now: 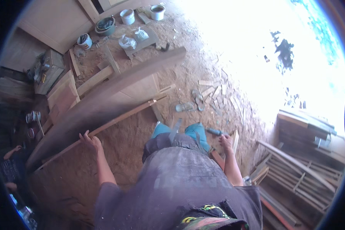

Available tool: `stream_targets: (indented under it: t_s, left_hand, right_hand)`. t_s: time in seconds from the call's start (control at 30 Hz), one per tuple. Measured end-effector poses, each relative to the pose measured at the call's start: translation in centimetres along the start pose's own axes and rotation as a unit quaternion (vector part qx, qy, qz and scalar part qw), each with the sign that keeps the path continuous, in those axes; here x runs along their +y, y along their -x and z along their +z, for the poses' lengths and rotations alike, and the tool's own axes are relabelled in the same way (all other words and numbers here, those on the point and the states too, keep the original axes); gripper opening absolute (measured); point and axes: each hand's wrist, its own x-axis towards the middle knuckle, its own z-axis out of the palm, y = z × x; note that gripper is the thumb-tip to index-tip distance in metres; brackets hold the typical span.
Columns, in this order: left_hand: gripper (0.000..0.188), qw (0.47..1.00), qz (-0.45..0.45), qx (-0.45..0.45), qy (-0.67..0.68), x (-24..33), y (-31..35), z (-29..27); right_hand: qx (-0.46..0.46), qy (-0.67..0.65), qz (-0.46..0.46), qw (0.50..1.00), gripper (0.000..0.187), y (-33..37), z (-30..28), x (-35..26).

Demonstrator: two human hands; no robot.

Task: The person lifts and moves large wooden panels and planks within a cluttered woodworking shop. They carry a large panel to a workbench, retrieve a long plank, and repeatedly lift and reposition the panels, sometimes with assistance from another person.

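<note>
My left hand point(91, 141) is open, its fingers spread by a long narrow wooden strip point(132, 112). Whether the fingertips press on the strip I cannot tell. Beyond the strip lies a large curved wooden plank point(107, 90), slanting from lower left to upper right. On the other side of my body, my right hand point(226, 142) is closed at the end of a blue-green cylindrical tool point(214, 131); the grip is partly hidden. A pale pointed piece of wood point(235, 141) stands beside that hand. In front of my waist is a blurred grey flat strip point(175, 128).
Sandals point(197, 100) and wood offcuts point(214, 92) lie on the dirt floor ahead. Buckets point(127, 17) and plastic bags point(127, 42) stand farther off. A wooden rack and stacked boards point(303, 168) fill the right side. Another person point(15, 168) is at the far left.
</note>
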Motion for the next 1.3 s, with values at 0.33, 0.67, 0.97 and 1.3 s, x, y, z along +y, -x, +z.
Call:
stream_targets:
  t_s: [0.33, 0.67, 0.97, 1.3]
  left_hand:
    - [0.073, 0.967, -0.198, 0.156, 0.028, 8.7, 5.7, 8.0]
    - [0.074, 0.932, -0.336, 0.138, -0.014, 17.3, 8.9, 7.7]
    - [0.075, 0.890, -0.447, 0.087, 0.021, 21.1, 15.3, 2.0]
    - [0.077, 0.865, -0.491, 0.035, 0.094, 22.6, 16.4, -1.5]
  right_hand:
    - [-0.203, 0.209, -0.104, 0.951, 0.027, -16.1, 3.6, -22.9]
    - [-0.270, 0.457, -0.442, 0.724, 0.017, -46.4, 23.0, -51.1]
    - [-0.307, 0.446, -0.466, 0.700, 0.033, -57.0, 47.0, -56.9]
    - [-0.377, 0.489, -0.474, 0.627, 0.045, -69.3, 59.1, -54.1]
